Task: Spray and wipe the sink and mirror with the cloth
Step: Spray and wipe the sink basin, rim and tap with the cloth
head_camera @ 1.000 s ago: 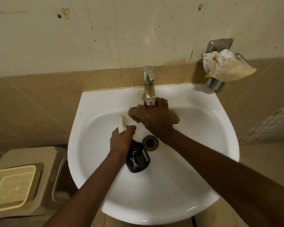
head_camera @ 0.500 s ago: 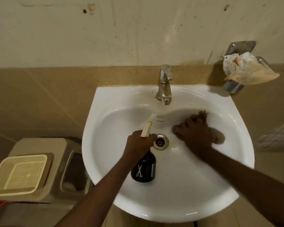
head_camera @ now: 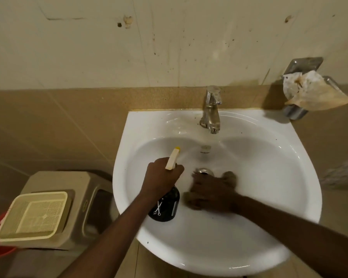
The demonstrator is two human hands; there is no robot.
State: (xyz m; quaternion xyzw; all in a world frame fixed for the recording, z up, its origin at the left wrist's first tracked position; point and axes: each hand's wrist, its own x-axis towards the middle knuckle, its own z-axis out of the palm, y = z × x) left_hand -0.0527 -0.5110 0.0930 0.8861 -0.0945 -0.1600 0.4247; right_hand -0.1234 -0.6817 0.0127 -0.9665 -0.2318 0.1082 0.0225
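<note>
Left of the sink (head_camera: 289, 177), a cream basket (head_camera: 33, 216) is seen on a beige stool (head_camera: 84, 189). Over the sink's left half, a dark spray bottle (head_camera: 165, 207) is gripped by the left hand (head_camera: 161, 177). Just below the sink's drain (head_camera: 204, 171), a brown cloth (head_camera: 230, 176) is pressed under the right hand (head_camera: 209, 194); how its blurred fingers lie cannot be told.

White wall-mounted sink (head_camera: 285, 177), brown cloth (head_camera: 230, 177) pressed on its basin beside the drain (head_camera: 204, 171)

White sink (head_camera: 269, 157), perhaps brown cloth (head_camera: 230, 176)
</note>
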